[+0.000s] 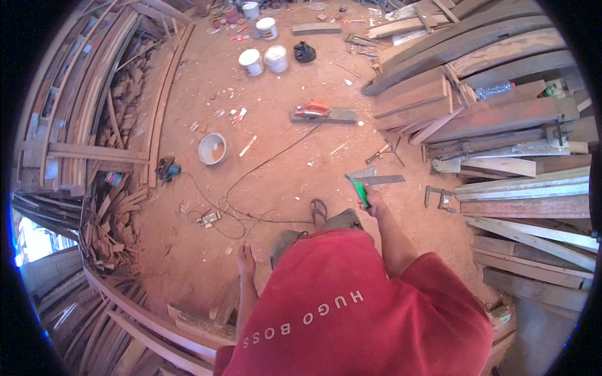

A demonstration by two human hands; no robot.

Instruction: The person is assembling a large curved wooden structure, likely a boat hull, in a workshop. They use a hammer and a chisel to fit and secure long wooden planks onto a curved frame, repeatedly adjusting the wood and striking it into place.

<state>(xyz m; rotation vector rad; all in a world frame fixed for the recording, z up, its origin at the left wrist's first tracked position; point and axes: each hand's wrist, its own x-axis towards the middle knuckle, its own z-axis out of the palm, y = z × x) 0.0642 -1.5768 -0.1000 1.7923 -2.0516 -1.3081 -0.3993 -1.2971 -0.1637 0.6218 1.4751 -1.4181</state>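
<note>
My right hand (374, 203) is closed around a long, narrow green tool (360, 192), which points forward and left. Its exact kind is too small to make out. Just past it, a flat dark grey blade or strip (385, 179) and a paler triangular piece (365, 172) show close to the tool's tip. Whether they touch the tool I cannot tell. My left hand (246, 257) hangs low at my side with nothing visible in it, its fingers loosely extended. A sandal (318, 208) shows on one foot.
A red power tool (312, 109) rests on a board ahead, its cord trailing across the dirt floor to a power strip (209, 219). A bucket (213, 149) and blue-green power tool (167, 170) lie left. Clamps (440, 198) and stacked timber (520, 207) line the right.
</note>
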